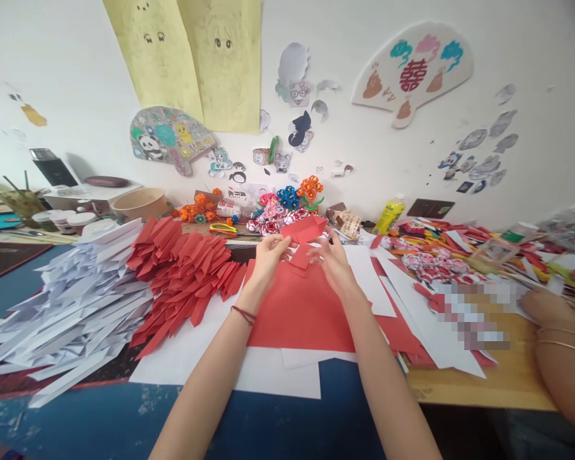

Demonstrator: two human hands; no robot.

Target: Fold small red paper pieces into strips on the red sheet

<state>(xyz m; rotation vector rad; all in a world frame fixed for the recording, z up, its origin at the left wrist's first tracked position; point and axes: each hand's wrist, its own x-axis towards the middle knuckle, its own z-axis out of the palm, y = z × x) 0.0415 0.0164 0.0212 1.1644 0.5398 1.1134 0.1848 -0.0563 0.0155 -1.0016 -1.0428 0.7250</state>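
A folded piece of red paper (305, 230) is raised above the work surface between my two hands. My left hand (271, 255) pinches its left end between thumb and fingers. At the paper's right end is my right hand (334, 260), slightly blurred, with thumb and fingers apart. Just below the fold, a smaller red paper piece (301, 257) shows between the hands. Beneath them lies a large red sheet (299, 313), on top of white sheets (186, 351).
Heaps of folded red strips (186, 275) and white strips (91, 306) lie to the left. More white paper (426, 313) lies to the right. Another person's arm (563, 358) rests at the far right. Flower crafts (287, 201) and a yellow bottle (390, 214) stand along the wall.
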